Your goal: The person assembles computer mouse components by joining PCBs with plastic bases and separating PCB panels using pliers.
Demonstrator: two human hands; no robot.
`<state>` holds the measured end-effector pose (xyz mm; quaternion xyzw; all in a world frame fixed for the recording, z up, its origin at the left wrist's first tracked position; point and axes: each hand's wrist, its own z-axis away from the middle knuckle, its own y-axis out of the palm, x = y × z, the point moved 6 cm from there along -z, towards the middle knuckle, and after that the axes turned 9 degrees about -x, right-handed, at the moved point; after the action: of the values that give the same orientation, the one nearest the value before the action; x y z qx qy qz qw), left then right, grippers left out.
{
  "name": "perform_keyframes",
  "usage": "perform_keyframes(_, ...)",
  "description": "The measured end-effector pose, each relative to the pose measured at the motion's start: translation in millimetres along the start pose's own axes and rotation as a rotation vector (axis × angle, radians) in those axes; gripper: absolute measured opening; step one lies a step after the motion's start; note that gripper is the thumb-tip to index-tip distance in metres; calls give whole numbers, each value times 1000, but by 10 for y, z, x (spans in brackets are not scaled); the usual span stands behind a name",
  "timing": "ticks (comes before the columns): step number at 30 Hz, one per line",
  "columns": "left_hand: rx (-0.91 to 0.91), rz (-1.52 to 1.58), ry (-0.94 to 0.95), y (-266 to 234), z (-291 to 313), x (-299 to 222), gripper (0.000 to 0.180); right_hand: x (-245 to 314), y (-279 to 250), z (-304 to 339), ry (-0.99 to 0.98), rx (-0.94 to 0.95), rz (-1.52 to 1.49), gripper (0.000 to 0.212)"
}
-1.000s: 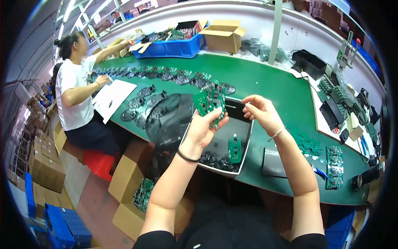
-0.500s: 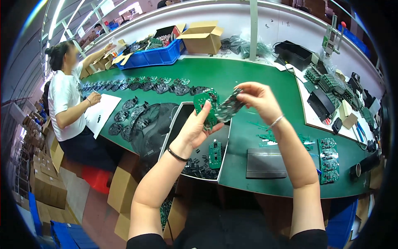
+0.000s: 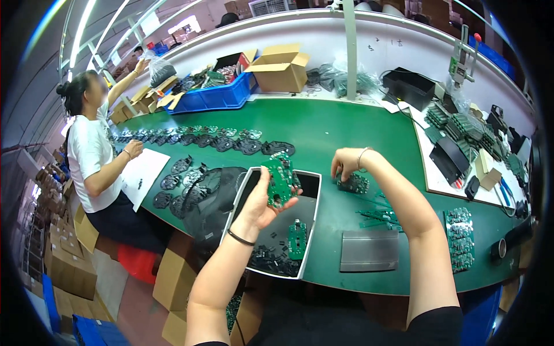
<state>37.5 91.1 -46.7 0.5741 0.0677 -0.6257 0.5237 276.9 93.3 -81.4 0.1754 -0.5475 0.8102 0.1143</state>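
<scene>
Overlapping green circuit boards (image 3: 281, 180), too bunched to count, sit over the 12 o'clock edge of the white-rimmed box (image 3: 276, 232), my left hand (image 3: 261, 206) curled around them. At the box's 2 o'clock, my right hand (image 3: 351, 160) bends down to a dark board (image 3: 354, 184) on the table; its fingertips are partly hidden, so I cannot tell whether they pinch. My left forearm covers the box's 8 o'clock side.

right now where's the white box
In the head view, the white box is central, under the left hand, left of the gray slab, at the table's edge.
</scene>
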Motion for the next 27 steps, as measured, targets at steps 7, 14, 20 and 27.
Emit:
perform_keyframes(7,28,29,13,-26,19,-24,59,473,-381,352,-239,-619,-230,16)
perform_keyframes(14,43,-57,142,37,-26,-47,65,1581,-422,813,-533,-1025,-373,23)
perform_keyframes(20,56,-65,74,-25,-92,69,71,1665,-420,480,-521,-1011,-359,19)
perform_keyframes(27,-73,-77,87,-41,-52,59,34,1599,-343,645,-269,-548,-935,12)
